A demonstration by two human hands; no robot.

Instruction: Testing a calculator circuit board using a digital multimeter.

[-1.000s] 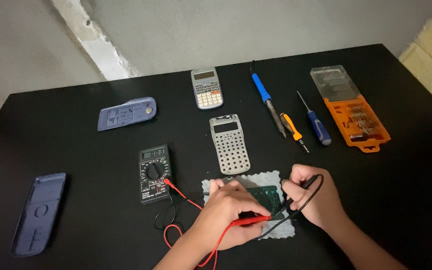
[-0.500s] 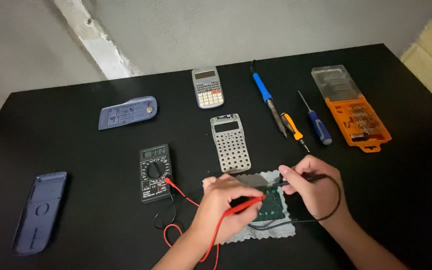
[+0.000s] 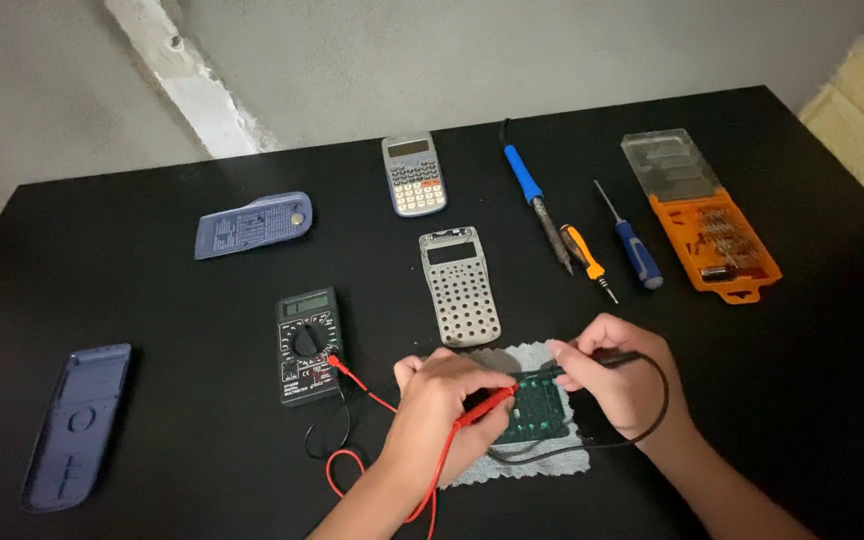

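Note:
My left hand (image 3: 442, 405) grips a red multimeter probe (image 3: 484, 404), its tip resting on a green circuit board (image 3: 535, 412). My right hand (image 3: 620, 380) grips a black probe (image 3: 592, 362), its tip at the board's upper edge. The board lies on a pale grey cloth (image 3: 552, 460). Red and black leads run left to a black multimeter (image 3: 307, 345).
On the black table (image 3: 152, 300) lie a perforated grey calculator front shell (image 3: 460, 288), a whole calculator (image 3: 413, 175), two blue covers (image 3: 252, 225) (image 3: 77, 425), a blue soldering iron (image 3: 534, 200), two screwdrivers (image 3: 634, 245) (image 3: 586, 258) and an orange bit case (image 3: 702, 218).
Both hands have shifted up over the board. The red probe has tilted and its tip moved onto the board; the black probe's tip has come to the board's upper edge.

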